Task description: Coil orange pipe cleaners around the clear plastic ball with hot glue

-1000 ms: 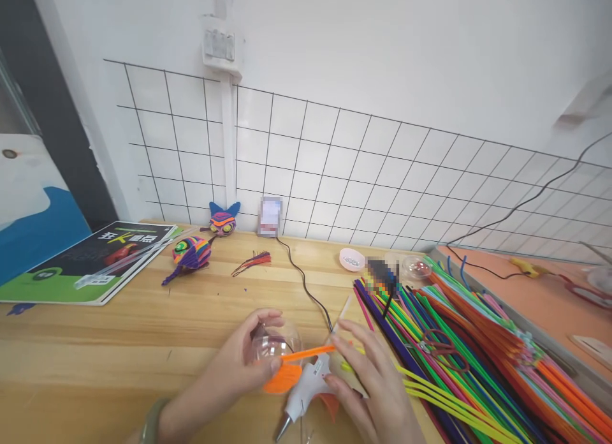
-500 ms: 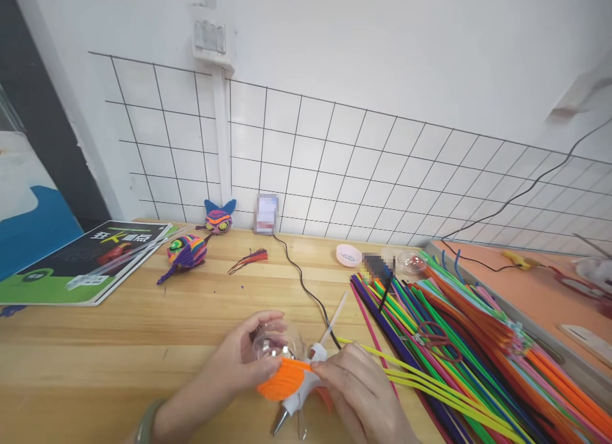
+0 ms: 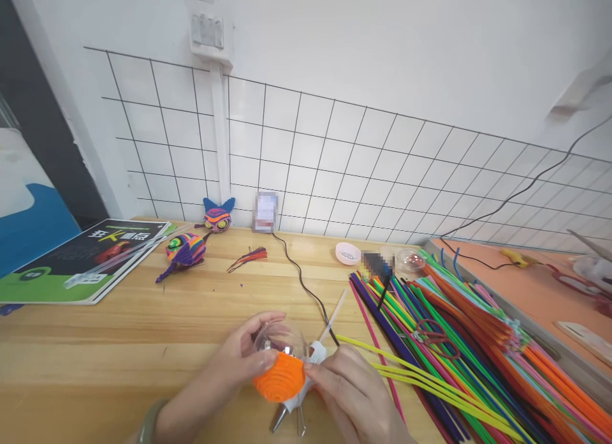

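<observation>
A clear plastic ball (image 3: 283, 334) has its lower part covered in rows of orange pipe cleaner (image 3: 280, 379). My left hand (image 3: 248, 353) grips it from the left, thumb across the orange rows. At the ball's right edge, the fingertips of my right hand (image 3: 351, 386) are pinched on the orange pipe cleaner's end, most of which they hide. Under and behind the ball lies a white glue gun (image 3: 317, 351), nozzle toward me, a glue stick (image 3: 337, 307) poking out of its back and its wire stand showing in front.
Bundled pipe cleaners (image 3: 430, 342) cover the right side, with red-handled scissors (image 3: 437, 339) on top. A pink dish (image 3: 348, 254) and a clear dome (image 3: 410, 260) stand behind. Left are two striped figures (image 3: 186, 249) (image 3: 217, 215) and a magazine (image 3: 86, 259). A black cord (image 3: 302, 278) runs to the glue gun.
The ball has turned in my left hand, so more of its orange rows face me. My right fingertips have shifted slightly left, close against the ball's edge.
</observation>
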